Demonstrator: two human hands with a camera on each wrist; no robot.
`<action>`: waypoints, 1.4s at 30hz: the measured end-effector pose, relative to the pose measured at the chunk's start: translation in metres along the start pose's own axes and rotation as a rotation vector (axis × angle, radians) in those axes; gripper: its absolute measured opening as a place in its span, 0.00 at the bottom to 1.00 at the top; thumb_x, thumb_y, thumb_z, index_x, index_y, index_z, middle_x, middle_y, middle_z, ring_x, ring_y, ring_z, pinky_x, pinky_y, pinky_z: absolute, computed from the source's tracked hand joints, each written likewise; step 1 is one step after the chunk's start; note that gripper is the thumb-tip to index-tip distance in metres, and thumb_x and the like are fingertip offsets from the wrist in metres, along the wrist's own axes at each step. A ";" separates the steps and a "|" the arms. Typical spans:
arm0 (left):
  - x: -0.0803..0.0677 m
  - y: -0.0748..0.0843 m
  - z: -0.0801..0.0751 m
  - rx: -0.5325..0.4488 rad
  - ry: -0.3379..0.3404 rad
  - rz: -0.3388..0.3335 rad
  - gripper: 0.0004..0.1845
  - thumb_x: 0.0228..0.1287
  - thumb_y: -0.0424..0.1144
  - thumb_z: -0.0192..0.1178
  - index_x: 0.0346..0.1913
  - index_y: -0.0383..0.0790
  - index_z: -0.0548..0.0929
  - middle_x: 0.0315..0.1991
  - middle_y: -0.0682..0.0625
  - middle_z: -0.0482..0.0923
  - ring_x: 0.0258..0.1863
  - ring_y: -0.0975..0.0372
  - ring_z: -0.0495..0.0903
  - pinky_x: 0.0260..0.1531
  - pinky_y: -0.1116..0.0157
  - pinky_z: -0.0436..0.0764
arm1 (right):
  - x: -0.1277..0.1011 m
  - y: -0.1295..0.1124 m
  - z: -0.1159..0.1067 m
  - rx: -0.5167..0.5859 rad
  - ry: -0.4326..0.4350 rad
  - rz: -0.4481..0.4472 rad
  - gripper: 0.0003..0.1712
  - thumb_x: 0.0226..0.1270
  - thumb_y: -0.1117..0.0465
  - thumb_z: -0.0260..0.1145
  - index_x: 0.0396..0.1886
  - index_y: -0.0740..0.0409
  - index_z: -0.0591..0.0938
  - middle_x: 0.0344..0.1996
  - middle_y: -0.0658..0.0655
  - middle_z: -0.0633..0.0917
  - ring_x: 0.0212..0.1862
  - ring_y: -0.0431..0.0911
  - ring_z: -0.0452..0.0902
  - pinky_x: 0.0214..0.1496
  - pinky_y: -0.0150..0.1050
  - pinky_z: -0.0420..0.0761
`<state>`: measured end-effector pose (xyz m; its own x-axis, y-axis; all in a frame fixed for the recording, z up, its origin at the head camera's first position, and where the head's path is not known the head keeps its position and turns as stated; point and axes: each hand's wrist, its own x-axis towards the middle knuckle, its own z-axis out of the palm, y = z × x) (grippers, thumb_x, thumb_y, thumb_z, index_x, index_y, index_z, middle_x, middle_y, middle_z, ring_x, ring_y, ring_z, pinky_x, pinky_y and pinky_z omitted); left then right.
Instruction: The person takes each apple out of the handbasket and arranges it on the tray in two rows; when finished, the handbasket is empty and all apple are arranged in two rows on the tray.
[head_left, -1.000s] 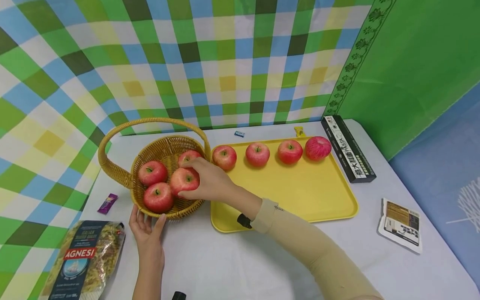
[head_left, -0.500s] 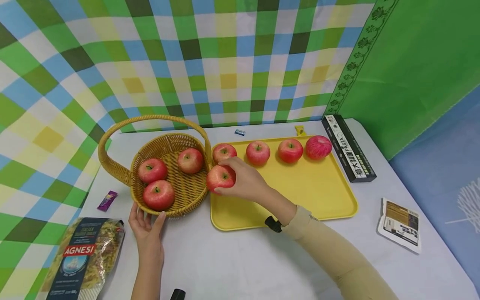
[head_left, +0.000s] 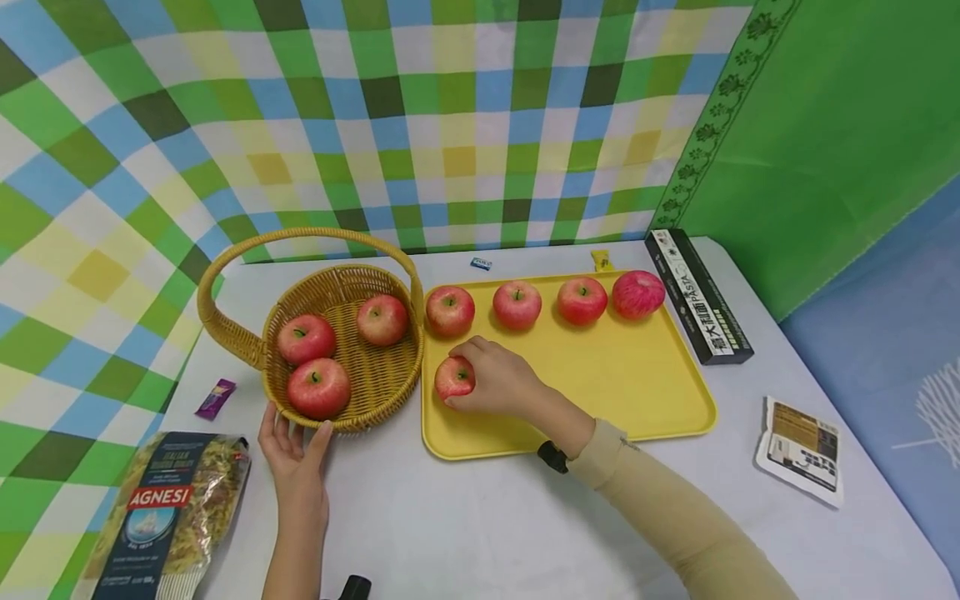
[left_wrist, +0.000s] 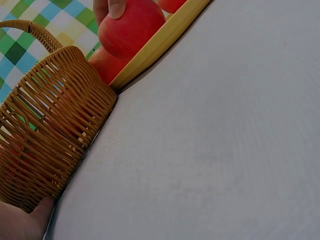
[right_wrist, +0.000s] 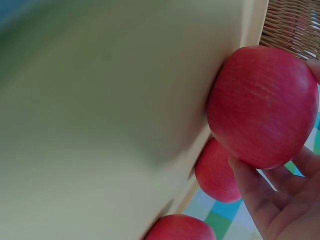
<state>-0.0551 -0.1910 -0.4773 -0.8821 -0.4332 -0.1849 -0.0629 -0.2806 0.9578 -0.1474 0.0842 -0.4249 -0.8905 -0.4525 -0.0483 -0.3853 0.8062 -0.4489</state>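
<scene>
My right hand point(head_left: 491, 382) grips a red apple point(head_left: 453, 377) and sets it down on the near-left part of the yellow tray point(head_left: 637, 383); the right wrist view shows the same apple point(right_wrist: 262, 105) touching the tray point(right_wrist: 100, 125) with my fingers point(right_wrist: 265, 200) curled round it. Several more apples, the leftmost point(head_left: 450, 310), line the tray's far edge. The wicker basket point(head_left: 375, 387) to the left holds three apples, one point(head_left: 318, 387) nearest me. My left hand point(head_left: 294, 450) rests against the basket's near rim, fingers straight; its palm point(left_wrist: 20, 222) touches the basket wall point(left_wrist: 50, 135).
A bag of Agnesi pasta point(head_left: 168, 517) lies at the near left, with a small purple wrapper point(head_left: 215, 398) beside the basket. A black pasta box point(head_left: 697, 296) lies right of the tray, a white packet point(head_left: 802, 450) further right. Checked cloth hangs behind the white table point(head_left: 465, 525).
My right hand lifted an apple out of the basket, carried it right over the rim and lowered it onto the tray. The left hand stayed at the basket.
</scene>
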 end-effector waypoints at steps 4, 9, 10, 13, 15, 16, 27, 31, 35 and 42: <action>0.000 0.000 0.000 0.005 -0.001 0.002 0.46 0.64 0.32 0.62 0.74 0.62 0.45 0.76 0.55 0.40 0.75 0.60 0.43 0.67 0.65 0.61 | 0.003 -0.002 0.002 -0.030 -0.009 -0.005 0.37 0.51 0.37 0.71 0.58 0.50 0.76 0.52 0.50 0.76 0.50 0.44 0.71 0.51 0.40 0.78; 0.000 0.001 0.000 0.012 -0.003 0.003 0.46 0.65 0.32 0.62 0.74 0.62 0.44 0.76 0.55 0.41 0.75 0.60 0.43 0.66 0.66 0.61 | 0.003 -0.003 0.002 -0.017 -0.018 0.009 0.41 0.50 0.35 0.71 0.60 0.50 0.75 0.54 0.51 0.76 0.52 0.46 0.71 0.53 0.41 0.77; 0.000 0.001 0.000 0.014 -0.002 0.002 0.46 0.65 0.32 0.62 0.74 0.62 0.44 0.76 0.55 0.41 0.75 0.60 0.43 0.66 0.66 0.61 | 0.002 -0.003 0.002 -0.001 -0.019 0.015 0.42 0.50 0.35 0.72 0.61 0.50 0.75 0.55 0.51 0.75 0.53 0.46 0.71 0.54 0.42 0.77; 0.000 0.001 0.000 0.013 -0.002 -0.005 0.46 0.64 0.33 0.63 0.74 0.62 0.44 0.76 0.55 0.41 0.75 0.60 0.43 0.66 0.66 0.61 | 0.000 -0.002 0.000 0.046 -0.010 0.028 0.45 0.50 0.34 0.71 0.64 0.51 0.73 0.57 0.52 0.75 0.56 0.47 0.70 0.57 0.43 0.75; 0.000 0.001 0.000 0.009 -0.003 -0.008 0.46 0.64 0.32 0.63 0.74 0.62 0.44 0.76 0.55 0.41 0.75 0.60 0.43 0.66 0.66 0.61 | -0.002 -0.002 -0.001 0.081 0.010 0.027 0.45 0.51 0.35 0.71 0.65 0.51 0.72 0.58 0.52 0.75 0.58 0.47 0.70 0.59 0.44 0.75; 0.000 0.001 0.000 0.005 -0.004 -0.009 0.46 0.64 0.32 0.62 0.74 0.62 0.44 0.76 0.55 0.41 0.75 0.60 0.43 0.66 0.66 0.61 | -0.002 -0.002 -0.003 0.099 0.028 0.021 0.44 0.52 0.35 0.71 0.65 0.51 0.72 0.58 0.52 0.75 0.59 0.47 0.69 0.60 0.45 0.74; -0.001 0.001 0.000 0.003 0.004 -0.002 0.47 0.64 0.32 0.63 0.74 0.62 0.44 0.76 0.55 0.39 0.75 0.60 0.43 0.67 0.65 0.60 | 0.007 -0.031 -0.016 0.381 0.130 -0.124 0.41 0.54 0.46 0.75 0.67 0.49 0.70 0.60 0.51 0.74 0.57 0.47 0.72 0.55 0.42 0.78; -0.001 0.001 0.001 0.001 0.007 0.008 0.47 0.64 0.32 0.63 0.74 0.61 0.44 0.76 0.55 0.39 0.75 0.60 0.43 0.67 0.65 0.59 | 0.015 -0.050 -0.009 0.427 0.090 -0.167 0.42 0.55 0.45 0.74 0.68 0.51 0.69 0.59 0.51 0.74 0.55 0.45 0.71 0.52 0.37 0.79; -0.001 0.001 0.001 0.001 0.005 0.020 0.46 0.64 0.31 0.63 0.74 0.61 0.44 0.76 0.54 0.40 0.75 0.59 0.43 0.67 0.65 0.59 | 0.027 -0.067 0.003 0.388 0.076 -0.235 0.42 0.56 0.44 0.73 0.68 0.52 0.69 0.61 0.49 0.73 0.59 0.41 0.69 0.61 0.32 0.72; -0.002 0.001 0.002 0.003 0.008 0.010 0.47 0.63 0.33 0.64 0.74 0.61 0.44 0.77 0.54 0.39 0.75 0.58 0.43 0.68 0.63 0.59 | 0.052 -0.096 0.024 0.289 -0.004 -0.265 0.44 0.56 0.41 0.72 0.70 0.49 0.67 0.64 0.49 0.71 0.64 0.41 0.67 0.65 0.35 0.70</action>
<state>-0.0545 -0.1892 -0.4755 -0.8788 -0.4430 -0.1771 -0.0553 -0.2741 0.9601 -0.1507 -0.0256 -0.4056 -0.7678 -0.6329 0.0999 -0.5176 0.5208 -0.6788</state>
